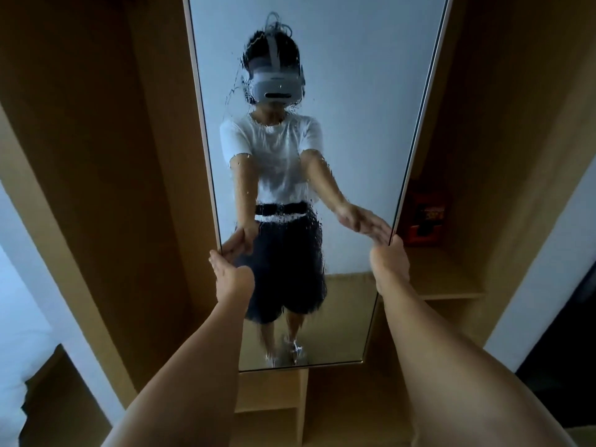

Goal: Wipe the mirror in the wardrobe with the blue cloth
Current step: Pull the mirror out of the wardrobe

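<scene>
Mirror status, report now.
Left hand and right hand grip the mirror edges. Glass wet, streaked. No blue cloth in view.

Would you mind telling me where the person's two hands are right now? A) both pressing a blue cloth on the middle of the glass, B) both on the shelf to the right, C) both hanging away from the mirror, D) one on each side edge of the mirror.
D: the left hand grips the mirror at its left edge and the right hand its right edge; no cloth shows.
</scene>
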{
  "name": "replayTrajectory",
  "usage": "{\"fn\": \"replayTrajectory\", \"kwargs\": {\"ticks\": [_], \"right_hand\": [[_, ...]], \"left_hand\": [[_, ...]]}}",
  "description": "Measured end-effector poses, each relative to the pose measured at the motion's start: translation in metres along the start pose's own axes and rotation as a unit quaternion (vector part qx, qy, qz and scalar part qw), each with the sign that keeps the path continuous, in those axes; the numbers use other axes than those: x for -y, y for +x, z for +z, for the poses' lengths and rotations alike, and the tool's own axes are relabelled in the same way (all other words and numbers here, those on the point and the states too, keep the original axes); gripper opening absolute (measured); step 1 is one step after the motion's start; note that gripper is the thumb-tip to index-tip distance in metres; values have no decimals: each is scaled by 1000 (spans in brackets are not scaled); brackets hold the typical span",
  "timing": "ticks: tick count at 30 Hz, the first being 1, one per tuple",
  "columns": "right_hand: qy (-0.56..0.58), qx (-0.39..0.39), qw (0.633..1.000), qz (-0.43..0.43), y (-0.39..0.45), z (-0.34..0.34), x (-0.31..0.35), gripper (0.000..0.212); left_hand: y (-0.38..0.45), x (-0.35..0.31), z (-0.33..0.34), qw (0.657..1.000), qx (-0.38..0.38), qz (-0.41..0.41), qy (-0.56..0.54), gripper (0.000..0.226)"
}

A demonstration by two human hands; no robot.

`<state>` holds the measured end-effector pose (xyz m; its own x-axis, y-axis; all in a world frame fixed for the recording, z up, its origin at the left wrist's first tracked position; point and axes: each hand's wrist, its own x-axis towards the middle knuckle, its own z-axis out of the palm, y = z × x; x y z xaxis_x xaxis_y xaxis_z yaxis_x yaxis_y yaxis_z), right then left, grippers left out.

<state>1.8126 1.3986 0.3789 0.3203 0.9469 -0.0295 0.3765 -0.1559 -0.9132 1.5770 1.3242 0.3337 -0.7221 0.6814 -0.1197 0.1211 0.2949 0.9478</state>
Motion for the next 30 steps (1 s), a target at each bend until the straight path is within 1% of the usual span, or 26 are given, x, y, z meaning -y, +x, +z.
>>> {"fn": "replayTrajectory", "kwargs": {"ticks": [3,7,13,17,20,21,23,24,25,26,27,28,30], "right_hand": [[-12,-2,1000,4,8,8,0,62],[-31,-19,999,-5,21,19,3,67],[-28,-18,999,-8,40,36,8,70],[-12,-56,998,-14,47,49,4,72],[-16,-76,997,-11,51,51,-1,69],[-24,-81,996,-13,51,50,-2,67],[-42,-93,995,-22,52,50,-5,64],[-51,-98,993,-27,52,51,-7,62],[-61,-103,992,-30,52,50,-11,59],[-74,-107,991,-28,52,49,-15,56],[-89,-111,990,-18,54,47,-22,55],[-103,-114,988,-5,54,43,-29,53],[-129,-112,985,17,59,31,-44,51]], "left_hand": [[11,-2,4,1000,-2,12,13,84],[28,-5,11,1000,-1,0,26,87],[51,-8,19,999,5,-3,32,90],[64,-3,27,1000,0,5,26,94],[69,1,33,1000,-16,6,10,92],[68,3,36,1000,-30,0,-7,90],[62,7,44,996,-66,-40,-41,83],[56,10,49,993,-87,-73,-36,77],[48,14,54,988,-101,-113,-6,69],[41,21,59,983,-97,-155,33,61],[34,28,66,978,-76,-187,57,55],[27,35,74,977,-42,-202,56,51],[17,45,93,983,41,-173,38,42]]}}
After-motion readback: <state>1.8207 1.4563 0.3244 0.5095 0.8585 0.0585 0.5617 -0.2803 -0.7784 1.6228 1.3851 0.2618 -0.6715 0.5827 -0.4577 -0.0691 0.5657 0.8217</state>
